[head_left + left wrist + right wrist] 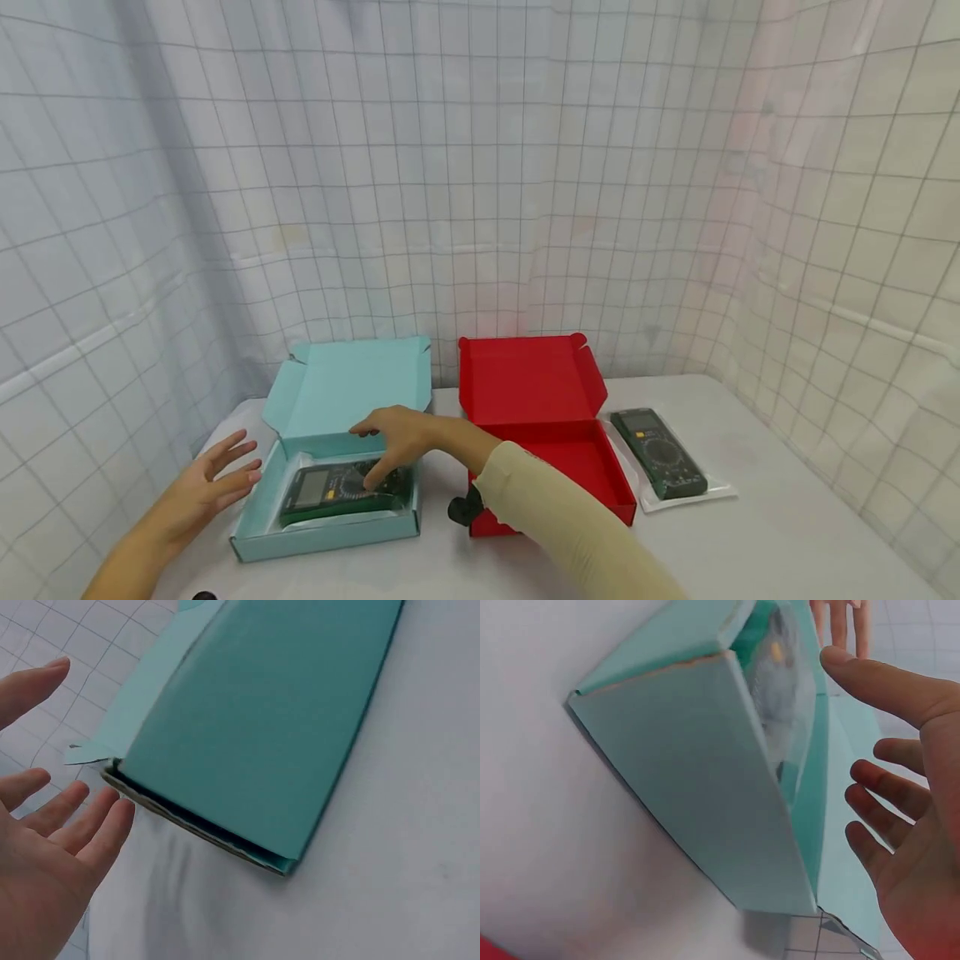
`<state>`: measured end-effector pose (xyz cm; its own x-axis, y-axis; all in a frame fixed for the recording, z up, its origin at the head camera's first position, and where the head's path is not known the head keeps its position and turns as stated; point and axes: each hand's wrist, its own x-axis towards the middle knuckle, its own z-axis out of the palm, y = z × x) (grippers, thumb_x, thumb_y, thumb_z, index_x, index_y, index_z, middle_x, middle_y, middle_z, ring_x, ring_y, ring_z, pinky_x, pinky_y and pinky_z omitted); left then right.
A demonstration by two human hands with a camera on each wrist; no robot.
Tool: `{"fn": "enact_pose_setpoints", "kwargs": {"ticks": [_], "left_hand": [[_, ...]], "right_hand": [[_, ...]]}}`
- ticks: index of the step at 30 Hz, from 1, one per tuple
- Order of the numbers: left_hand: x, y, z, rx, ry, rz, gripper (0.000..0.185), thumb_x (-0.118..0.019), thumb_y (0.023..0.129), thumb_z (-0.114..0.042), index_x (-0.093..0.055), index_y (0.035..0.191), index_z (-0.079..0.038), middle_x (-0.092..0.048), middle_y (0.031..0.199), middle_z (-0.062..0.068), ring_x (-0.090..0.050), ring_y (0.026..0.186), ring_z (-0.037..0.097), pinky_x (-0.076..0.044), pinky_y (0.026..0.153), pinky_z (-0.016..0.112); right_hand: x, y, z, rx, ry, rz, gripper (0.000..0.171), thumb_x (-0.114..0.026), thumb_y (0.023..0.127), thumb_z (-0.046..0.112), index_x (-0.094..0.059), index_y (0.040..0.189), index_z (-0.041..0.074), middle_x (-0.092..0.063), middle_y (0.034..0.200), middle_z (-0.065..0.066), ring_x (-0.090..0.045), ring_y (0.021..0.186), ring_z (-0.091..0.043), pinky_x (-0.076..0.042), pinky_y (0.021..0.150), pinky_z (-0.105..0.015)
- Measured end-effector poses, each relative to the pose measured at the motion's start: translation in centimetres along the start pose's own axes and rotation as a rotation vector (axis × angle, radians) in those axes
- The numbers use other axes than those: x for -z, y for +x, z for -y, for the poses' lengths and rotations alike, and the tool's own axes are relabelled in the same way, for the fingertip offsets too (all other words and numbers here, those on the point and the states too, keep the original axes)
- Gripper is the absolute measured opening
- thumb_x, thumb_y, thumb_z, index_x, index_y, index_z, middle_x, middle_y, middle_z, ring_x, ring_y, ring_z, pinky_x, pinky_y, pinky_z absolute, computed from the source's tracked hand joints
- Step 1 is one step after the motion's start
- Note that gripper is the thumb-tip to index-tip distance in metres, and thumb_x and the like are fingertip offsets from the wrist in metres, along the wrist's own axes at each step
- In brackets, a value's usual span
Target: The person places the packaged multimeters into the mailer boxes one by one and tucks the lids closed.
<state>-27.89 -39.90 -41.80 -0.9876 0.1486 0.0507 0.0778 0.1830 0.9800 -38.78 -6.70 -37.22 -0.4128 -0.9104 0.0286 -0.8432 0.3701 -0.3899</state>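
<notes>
A green-and-black multimeter (337, 490) in clear plastic wrap lies inside the light teal cardboard box (330, 546), whose lid stands raised at the back. Over the box's right end reaches my right hand (401, 437), thumb and fingers spread apart, gripping nothing. In the right wrist view the wrapped meter (776, 682) shows past the box's side wall (682, 772). To the left of the box, my left hand (198, 492) has its fingers extended and holds nothing. Its fingertips come close to the box corner in the left wrist view, near the teal wall (247, 742).
A red cardboard box (592, 467) with raised lid stands right of the teal one, partly behind my right forearm. Farther right, a second multimeter (660, 454) lies on its plastic bag on the white table (787, 517). Grid-patterned cloth (502, 183) hangs behind and at both sides.
</notes>
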Motion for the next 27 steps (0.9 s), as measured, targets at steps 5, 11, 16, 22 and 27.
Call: {"fn": "enact_pose_setpoints", "kwargs": {"ticks": [5, 11, 16, 22, 27], "left_hand": [[0.0, 1.4, -1.7, -0.074, 0.047, -0.011, 0.090, -0.060, 0.106, -0.011, 0.009, 0.161, 0.004, -0.004, 0.161, 0.032, -0.048, 0.120, -0.009, -0.050, 0.091, 0.015], [0.2, 2.7, -2.8, -0.112, 0.034, -0.025, 0.090, -0.061, 0.105, -0.006, 0.008, 0.162, 0.003, 0.009, 0.167, 0.028, -0.003, 0.152, 0.048, -0.046, 0.091, 0.009], [0.6, 3.4, -3.1, -0.132, 0.052, -0.063, 0.091, -0.062, 0.105, -0.007, 0.008, 0.162, 0.001, 0.011, 0.169, 0.023, 0.004, 0.153, 0.046, -0.043, 0.091, 0.006], [0.6, 4.4, -3.8, -0.048, 0.197, -0.131, 0.099, -0.067, 0.103, -0.019, 0.010, 0.163, -0.003, 0.009, 0.170, 0.022, -0.001, 0.154, 0.044, -0.030, 0.118, 0.033], [0.6, 5.4, -3.7, 0.006, 0.218, -0.132, 0.099, -0.066, 0.104, -0.019, 0.012, 0.161, 0.001, 0.007, 0.168, 0.027, -0.003, 0.152, 0.047, -0.030, 0.119, 0.046]], "right_hand": [[2.0, -1.1, -0.7, -0.031, 0.033, -0.081, 0.082, -0.082, 0.088, 0.037, -0.046, 0.155, 0.006, -0.054, 0.148, -0.009, -0.051, 0.131, -0.019, -0.047, 0.099, -0.023], [3.7, -2.5, -2.5, -0.124, 0.139, -0.184, 0.083, -0.082, 0.088, 0.037, -0.044, 0.157, 0.011, -0.054, 0.148, -0.010, -0.051, 0.133, -0.026, -0.050, 0.094, -0.024], [4.4, -3.0, -4.2, -0.186, 0.202, -0.284, 0.082, -0.081, 0.087, 0.036, -0.044, 0.158, 0.013, -0.054, 0.148, -0.011, -0.051, 0.132, -0.029, -0.051, 0.093, -0.025], [4.4, -3.7, -5.6, -0.218, 0.259, -0.423, 0.075, -0.078, 0.090, 0.030, -0.048, 0.154, 0.006, -0.055, 0.145, -0.018, -0.056, 0.127, -0.033, -0.053, 0.095, -0.029], [3.8, -3.6, -6.6, -0.268, 0.290, -0.477, 0.075, -0.076, 0.092, 0.028, -0.044, 0.155, 0.002, -0.054, 0.146, -0.019, -0.057, 0.127, -0.028, -0.054, 0.096, -0.031]]}}
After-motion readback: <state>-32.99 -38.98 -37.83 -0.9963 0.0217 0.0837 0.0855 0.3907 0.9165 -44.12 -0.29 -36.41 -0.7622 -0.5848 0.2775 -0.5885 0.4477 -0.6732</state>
